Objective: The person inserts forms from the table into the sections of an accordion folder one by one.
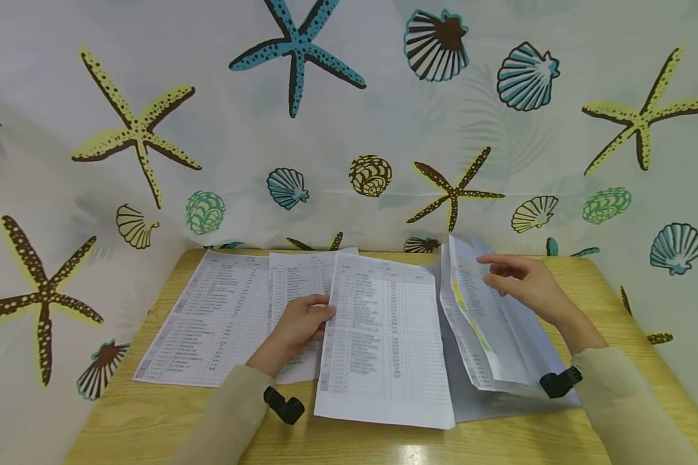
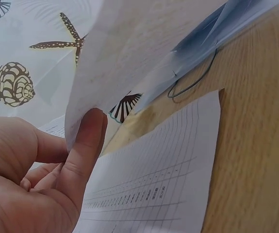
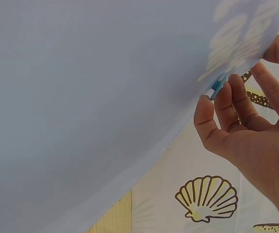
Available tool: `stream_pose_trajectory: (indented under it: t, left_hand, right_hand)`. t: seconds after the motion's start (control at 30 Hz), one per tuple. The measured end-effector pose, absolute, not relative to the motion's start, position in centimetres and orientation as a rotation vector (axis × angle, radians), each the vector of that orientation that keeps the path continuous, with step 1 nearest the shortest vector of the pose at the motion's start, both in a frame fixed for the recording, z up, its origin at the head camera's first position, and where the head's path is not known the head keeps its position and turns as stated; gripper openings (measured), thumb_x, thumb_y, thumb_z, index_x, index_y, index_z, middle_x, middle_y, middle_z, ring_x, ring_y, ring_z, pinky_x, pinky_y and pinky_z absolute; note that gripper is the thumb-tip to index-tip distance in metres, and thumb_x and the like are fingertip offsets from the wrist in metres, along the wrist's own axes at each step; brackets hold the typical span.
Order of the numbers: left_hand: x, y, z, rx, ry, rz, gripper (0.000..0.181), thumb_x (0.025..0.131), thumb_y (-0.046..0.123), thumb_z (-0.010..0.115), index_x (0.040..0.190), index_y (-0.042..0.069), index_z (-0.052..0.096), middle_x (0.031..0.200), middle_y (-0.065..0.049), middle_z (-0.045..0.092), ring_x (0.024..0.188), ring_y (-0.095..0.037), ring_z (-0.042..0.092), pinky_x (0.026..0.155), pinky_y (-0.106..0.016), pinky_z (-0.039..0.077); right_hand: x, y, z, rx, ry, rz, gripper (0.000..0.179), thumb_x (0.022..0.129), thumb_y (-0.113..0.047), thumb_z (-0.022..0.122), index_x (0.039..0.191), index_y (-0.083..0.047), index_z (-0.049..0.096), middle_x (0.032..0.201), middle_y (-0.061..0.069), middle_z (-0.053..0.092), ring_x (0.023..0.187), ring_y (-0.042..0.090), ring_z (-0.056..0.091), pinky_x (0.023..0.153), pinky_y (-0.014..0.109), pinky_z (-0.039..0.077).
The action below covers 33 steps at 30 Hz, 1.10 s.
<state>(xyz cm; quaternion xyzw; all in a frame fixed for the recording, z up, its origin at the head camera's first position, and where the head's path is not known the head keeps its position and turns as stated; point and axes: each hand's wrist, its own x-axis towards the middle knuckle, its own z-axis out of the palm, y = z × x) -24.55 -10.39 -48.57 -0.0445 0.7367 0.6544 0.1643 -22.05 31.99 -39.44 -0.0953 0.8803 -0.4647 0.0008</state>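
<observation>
My left hand (image 1: 299,326) pinches a printed sheet (image 1: 384,349) by its left edge, the thumb in front and fingers behind. In the left wrist view, this sheet (image 2: 124,63) stands raised above another printed page. At the right lies a translucent bluish plastic folder (image 1: 477,405), its upper layer lifted, with printed sheets (image 1: 500,323) inside and a yellow-green strip along one of them. My right hand (image 1: 526,284) holds the folder's edge near its top. In the right wrist view, fingertips touch this edge beside a small blue snap button (image 3: 218,86).
Two printed pages lie on the wooden table (image 1: 169,420): a left page (image 1: 209,316) and a second page (image 1: 296,278), partly covered by the left hand and the raised sheet. A dark cord loop (image 2: 192,80) shows at the folder. Behind hangs a shell-patterned cloth (image 1: 337,135).
</observation>
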Motion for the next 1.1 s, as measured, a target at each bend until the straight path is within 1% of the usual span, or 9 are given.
stream_pose_trajectory:
  t: [0.17, 0.33, 0.43, 0.53, 0.77, 0.9, 1.1]
  left_hand:
    - [-25.2, -9.7, -48.3, -0.136, 2.101, 1.881, 0.046, 0.104, 0.013, 0.064, 0.146, -0.002, 0.055, 0.121, -0.021, 0.075, 0.079, -0.013, 0.074, 0.067, -0.025, 0.06]
    - [-25.6, -9.1, -47.9, -0.16, 2.087, 1.907, 0.045, 0.103, 0.013, 0.064, 0.144, -0.003, 0.057, 0.117, -0.021, 0.075, 0.077, -0.013, 0.074, 0.067, -0.025, 0.061]
    - [-25.8, -8.7, -47.8, -0.191, 2.063, 1.943, 0.045, 0.103, 0.012, 0.064, 0.144, -0.004, 0.056, 0.118, -0.021, 0.074, 0.08, -0.013, 0.073, 0.068, -0.025, 0.061]
    - [-26.0, -8.3, -47.6, -0.217, 2.045, 1.98, 0.045, 0.103, 0.01, 0.064, 0.144, -0.006, 0.056, 0.12, -0.022, 0.073, 0.082, -0.014, 0.073, 0.069, -0.025, 0.061]
    - [-26.2, -7.2, -47.9, -0.258, 2.037, 2.026, 0.042, 0.102, 0.008, 0.064, 0.14, -0.007, 0.059, 0.117, -0.024, 0.075, 0.074, -0.013, 0.073, 0.064, -0.023, 0.06]
    - [-26.0, -6.7, -47.9, -0.25, 2.039, 2.025, 0.043, 0.101, 0.009, 0.064, 0.141, -0.006, 0.059, 0.114, -0.023, 0.076, 0.071, -0.013, 0.073, 0.063, -0.023, 0.06]
    - [-25.9, -5.9, -47.8, -0.214, 2.054, 1.987, 0.045, 0.102, 0.012, 0.064, 0.143, -0.005, 0.058, 0.112, -0.021, 0.076, 0.072, -0.014, 0.073, 0.062, -0.024, 0.06]
  right_hand:
    - [-22.1, 32.0, -39.4, -0.3, 2.764, -1.459, 0.043, 0.103, -0.026, 0.07, 0.142, -0.008, 0.065, 0.109, 0.003, 0.062, 0.09, 0.011, 0.061, 0.075, 0.03, 0.057]
    - [-22.1, 31.9, -39.4, -0.311, 2.763, -1.47, 0.043, 0.103, -0.026, 0.07, 0.141, -0.007, 0.065, 0.11, 0.002, 0.064, 0.092, 0.011, 0.061, 0.075, 0.031, 0.058]
    - [-22.1, 31.9, -39.5, -0.32, 2.765, -1.475, 0.042, 0.103, -0.025, 0.07, 0.141, -0.007, 0.066, 0.111, 0.001, 0.064, 0.094, 0.012, 0.061, 0.076, 0.031, 0.059]
    - [-22.2, 31.9, -39.6, -0.326, 2.766, -1.478, 0.041, 0.103, -0.024, 0.07, 0.141, -0.008, 0.066, 0.11, 0.001, 0.064, 0.092, 0.012, 0.06, 0.075, 0.031, 0.058]
    - [-22.2, 32.0, -39.6, -0.327, 2.768, -1.465, 0.04, 0.103, -0.025, 0.071, 0.14, -0.01, 0.067, 0.111, 0.005, 0.064, 0.093, 0.014, 0.059, 0.074, 0.029, 0.058]
    - [-22.2, 31.9, -39.6, -0.326, 2.769, -1.463, 0.041, 0.103, -0.025, 0.071, 0.14, -0.008, 0.067, 0.111, 0.006, 0.063, 0.094, 0.015, 0.059, 0.074, 0.029, 0.057]
    - [-22.2, 31.9, -39.6, -0.32, 2.767, -1.471, 0.042, 0.103, -0.024, 0.071, 0.14, -0.006, 0.066, 0.109, 0.005, 0.063, 0.093, 0.014, 0.058, 0.073, 0.029, 0.057]
